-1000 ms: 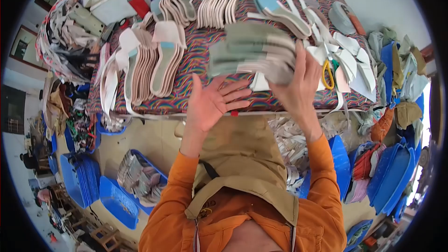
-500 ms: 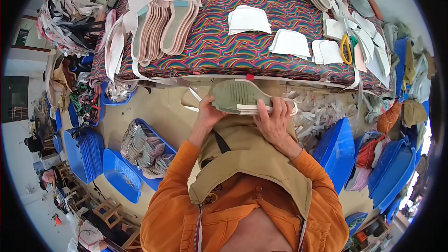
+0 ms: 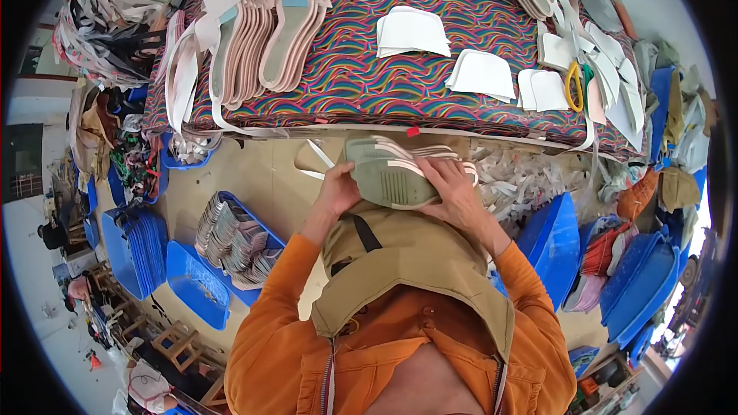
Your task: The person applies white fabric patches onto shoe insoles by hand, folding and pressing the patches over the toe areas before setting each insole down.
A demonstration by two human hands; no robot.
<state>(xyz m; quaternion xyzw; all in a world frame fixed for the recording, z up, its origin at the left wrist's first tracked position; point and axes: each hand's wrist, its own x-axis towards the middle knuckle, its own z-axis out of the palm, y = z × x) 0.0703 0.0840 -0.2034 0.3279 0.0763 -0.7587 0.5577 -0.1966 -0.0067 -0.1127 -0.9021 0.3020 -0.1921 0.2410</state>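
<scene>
Insoles [image 3: 393,184] sit in our left hand [image 3: 338,192] and right hand [image 3: 457,196], fingers gripping them. We've got yellow-handled scissors [image 3: 570,87] at 2 o'clock.

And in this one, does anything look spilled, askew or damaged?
The white scraps heaped low, beyond the table's front edge at right, look messy against the neat insole stacks on top. A white strip also dangles over that edge. The held insoles show no obvious damage.
</scene>
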